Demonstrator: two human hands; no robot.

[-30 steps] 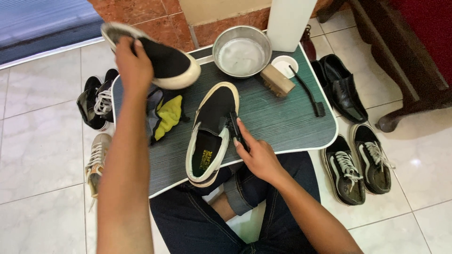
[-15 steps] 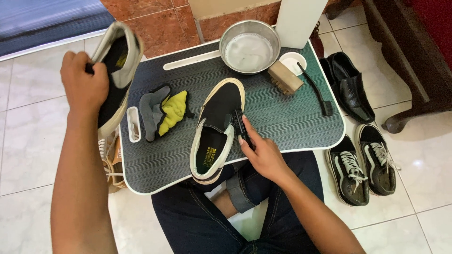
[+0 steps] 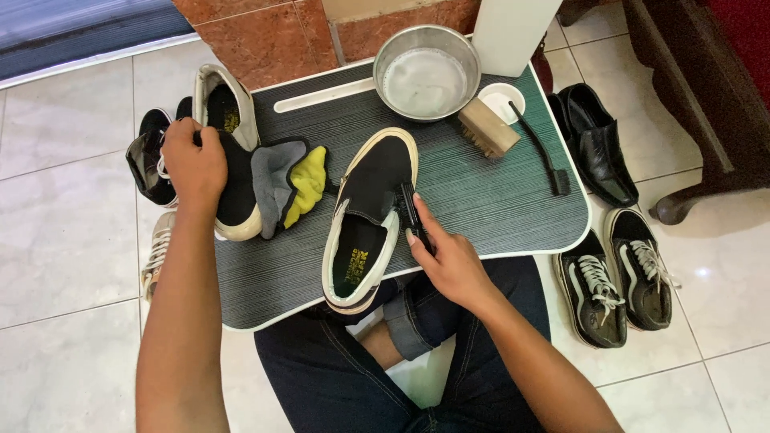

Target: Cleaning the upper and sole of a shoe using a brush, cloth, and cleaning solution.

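Observation:
My left hand [image 3: 192,160] grips a black slip-on shoe [image 3: 234,192] with a cream sole, which rests on the left edge of the dark lap tray [image 3: 481,200]. A matching slip-on shoe [image 3: 365,216] lies in the middle of the tray, opening up, heel toward me. My right hand [image 3: 449,256] holds a small black brush [image 3: 407,204] against this shoe's right side. A grey and yellow cloth [image 3: 293,180] lies between the two shoes.
At the tray's far side stand a metal bowl [image 3: 425,72] of cloudy water, a wooden brush [image 3: 488,132], a thin black brush [image 3: 541,152] and a small white dish [image 3: 501,100]. The floor holds a black leather shoe [image 3: 597,140], black sneakers [image 3: 618,277] and more shoes [image 3: 148,164] at the left.
My left hand has brought its slip-on shoe down from the air onto the tray's left edge beside the cloth. My right hand has stayed at the middle shoe.

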